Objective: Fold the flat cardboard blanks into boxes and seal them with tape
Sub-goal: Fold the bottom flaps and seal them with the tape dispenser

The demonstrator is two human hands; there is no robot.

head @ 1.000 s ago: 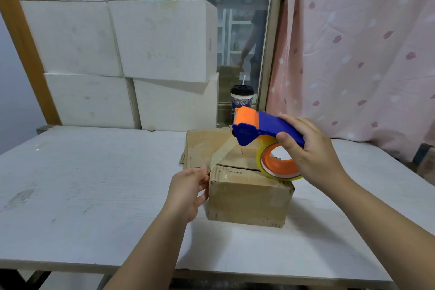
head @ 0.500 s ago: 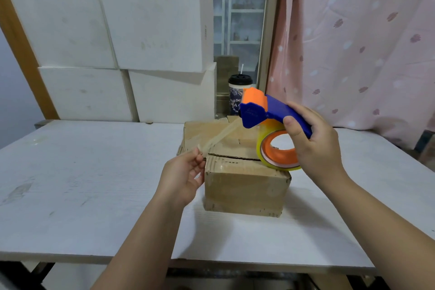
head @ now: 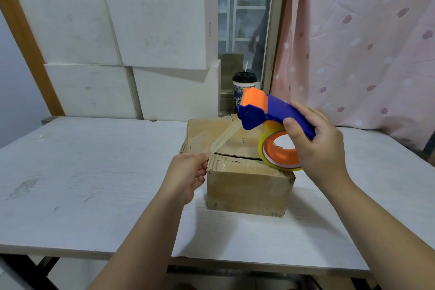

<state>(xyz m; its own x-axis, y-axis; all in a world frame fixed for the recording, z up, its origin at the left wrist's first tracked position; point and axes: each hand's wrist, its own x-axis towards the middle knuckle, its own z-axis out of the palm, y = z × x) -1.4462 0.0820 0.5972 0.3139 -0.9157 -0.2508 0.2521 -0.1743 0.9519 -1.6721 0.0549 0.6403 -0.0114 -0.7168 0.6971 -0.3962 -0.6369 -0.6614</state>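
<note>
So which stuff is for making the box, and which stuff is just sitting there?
For the job:
- cardboard box
- tape dispenser, gripped by the right hand
- tape strip, pinched by the left hand

Just sitting there:
- stacked white boxes
- lidded cup with a straw
- pink curtain

Makeshift packing room: stacked white boxes (head: 117,30), pink curtain (head: 364,42).
</note>
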